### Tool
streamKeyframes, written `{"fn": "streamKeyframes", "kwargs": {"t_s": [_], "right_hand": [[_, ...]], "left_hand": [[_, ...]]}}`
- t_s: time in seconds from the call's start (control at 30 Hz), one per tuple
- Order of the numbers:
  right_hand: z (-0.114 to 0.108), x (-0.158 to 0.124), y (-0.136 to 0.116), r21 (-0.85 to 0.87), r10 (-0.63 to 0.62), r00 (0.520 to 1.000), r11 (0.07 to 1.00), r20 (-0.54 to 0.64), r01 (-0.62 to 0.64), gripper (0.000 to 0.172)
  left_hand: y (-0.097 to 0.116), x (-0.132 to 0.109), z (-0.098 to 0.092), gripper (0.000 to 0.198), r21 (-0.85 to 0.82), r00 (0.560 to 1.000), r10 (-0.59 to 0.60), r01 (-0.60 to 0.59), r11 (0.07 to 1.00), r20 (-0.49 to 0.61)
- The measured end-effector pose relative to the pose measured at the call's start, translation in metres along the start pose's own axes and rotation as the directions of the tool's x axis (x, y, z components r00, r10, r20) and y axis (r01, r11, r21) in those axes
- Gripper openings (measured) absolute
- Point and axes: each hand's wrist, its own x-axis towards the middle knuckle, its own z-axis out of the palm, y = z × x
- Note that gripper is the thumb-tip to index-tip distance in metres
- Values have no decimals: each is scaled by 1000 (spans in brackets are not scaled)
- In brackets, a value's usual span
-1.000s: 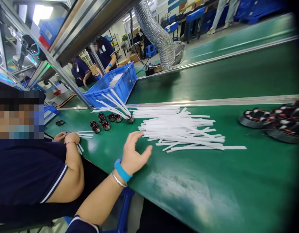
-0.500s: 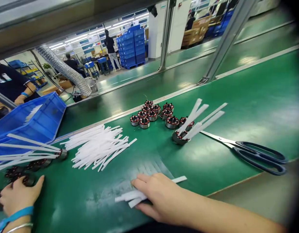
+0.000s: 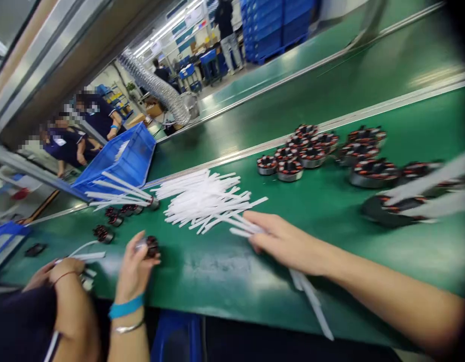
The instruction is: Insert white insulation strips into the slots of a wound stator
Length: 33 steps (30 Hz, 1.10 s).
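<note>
My left hand (image 3: 136,266), with a blue band and a silver bangle at the wrist, is closed around a motor stator (image 3: 152,246) with dark windings and lifts it over the green bench. My right hand (image 3: 275,241) grips several white strips (image 3: 311,301); their ends stick out on both sides of the fist. Just beyond that hand lies a heap of white strips (image 3: 205,201), close to the ends it holds. At the right a stator (image 3: 392,206) has white strips standing in it, blurred. Another stator (image 3: 154,203) at the heap's left also carries strips.
Several bare stators (image 3: 311,153) stand at the back right of the bench (image 3: 224,271). A blue bin (image 3: 142,171) sits beyond the heap. At the left a co-worker's hands (image 3: 62,271) handle white strips beside mine. A metal frame (image 3: 77,65) crosses overhead.
My view has swung left. My left hand has picked up a stator. My right hand, still holding strips, has moved forward to the heap's edge. The scissors have left view, and a co-worker's arms have appeared.
</note>
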Motion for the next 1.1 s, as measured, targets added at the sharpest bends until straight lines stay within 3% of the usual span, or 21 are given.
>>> {"fn": "streamKeyframes", "kwargs": {"t_s": [0.03,0.07,0.1,0.17,0.23,0.37,0.5,0.63,0.7,0.8,0.83,0.9,1.0,1.1], "right_hand": [[2,3,8,50,10,1000,999,27,-11,15],[4,6,15,117,30,998,992,54,-36,20],[6,6,21,194,67,995,978,77,-80,24],[5,5,26,316,145,984,933,106,-171,29],[-3,1,24,362,184,975,907,122,-216,33],[-19,-2,18,281,148,984,944,100,-171,34],[-15,4,23,208,132,991,970,-14,-126,29],[1,10,31,244,178,984,954,2,-174,24],[5,11,35,277,217,976,936,31,-217,22],[4,11,39,243,294,956,926,12,-288,21],[3,11,39,219,319,948,925,1,-312,22],[0,12,38,187,369,929,915,-21,-358,24],[0,14,37,181,449,893,881,-25,-438,26],[4,15,40,192,494,869,855,-18,-482,26]], "left_hand": [[1,-14,17,59,-176,969,-5,50,983,247],[3,-25,34,61,-305,894,15,136,943,447],[7,-31,52,62,-380,815,47,217,899,578],[15,-33,84,54,-413,692,72,342,844,719],[23,-28,107,48,-412,637,64,414,812,768],[27,-14,133,49,-412,588,89,443,796,804],[19,-12,141,50,-379,555,127,367,849,822],[17,-20,138,52,-357,559,153,276,892,815],[18,-21,135,63,-330,494,157,287,899,855],[16,-18,131,76,-286,352,166,325,901,921],[14,-17,131,78,-277,331,167,322,905,929],[11,-18,132,77,-273,357,159,294,916,921],[7,-22,136,63,-254,462,137,201,946,876],[7,-27,137,53,-232,543,193,3,973,817]]}}
